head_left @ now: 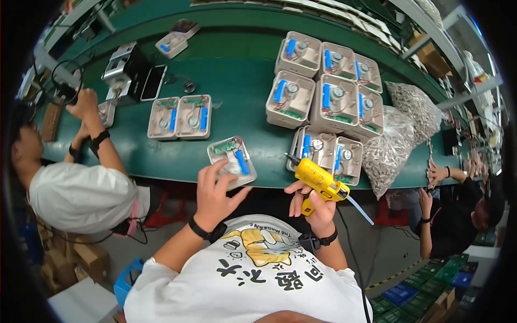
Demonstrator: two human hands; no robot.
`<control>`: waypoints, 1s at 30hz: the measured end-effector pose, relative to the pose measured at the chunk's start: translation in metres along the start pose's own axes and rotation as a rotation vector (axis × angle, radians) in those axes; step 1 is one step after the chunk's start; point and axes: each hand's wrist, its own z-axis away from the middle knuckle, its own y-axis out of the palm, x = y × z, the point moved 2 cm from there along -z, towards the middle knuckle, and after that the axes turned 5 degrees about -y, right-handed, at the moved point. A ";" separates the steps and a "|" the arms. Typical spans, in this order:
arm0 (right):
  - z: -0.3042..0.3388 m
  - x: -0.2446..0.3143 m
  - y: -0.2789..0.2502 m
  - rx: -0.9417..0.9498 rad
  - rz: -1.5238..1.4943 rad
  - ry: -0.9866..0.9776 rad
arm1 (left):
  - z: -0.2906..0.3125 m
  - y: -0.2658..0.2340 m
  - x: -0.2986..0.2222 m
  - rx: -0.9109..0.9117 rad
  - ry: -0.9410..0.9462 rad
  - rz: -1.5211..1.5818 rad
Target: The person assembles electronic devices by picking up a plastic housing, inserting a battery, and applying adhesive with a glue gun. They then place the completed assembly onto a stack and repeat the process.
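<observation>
Just in front of me, a pale plastic housing (249, 175) lies at the table's near edge. Inside it are a green circuit board (225, 147), a blue cylindrical cell (242, 162) and a round pale part partly covered by my fingers. My left hand (214, 191) is over its near left side, fingertips at the round part, thumb spread apart along the near rim. In my right hand (318, 207) is a yellow hot glue gun (318, 178), its dark nozzle pointing up and left, a glue stick (360, 210) sticking out behind.
Stacked filled housings (291, 110) stand at the right, beside clear bags of small pale parts (385, 145). Two more housings (179, 119) sit left of centre, near a black machine (129, 70). Co-workers sit at both sides. A black cable (350, 247) hangs on my right.
</observation>
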 end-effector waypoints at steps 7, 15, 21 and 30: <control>0.011 -0.004 0.007 -0.048 0.031 -0.005 | -0.041 0.000 0.029 0.052 0.102 0.023; 0.014 -0.002 0.007 -0.081 0.059 -0.013 | -0.062 -0.012 0.033 0.329 0.082 0.016; 0.008 -0.008 0.007 -0.062 0.066 0.006 | -0.071 0.004 0.027 0.473 0.147 -0.348; 0.002 -0.011 0.009 -0.080 0.104 0.042 | -0.082 0.013 0.019 0.606 0.097 -0.394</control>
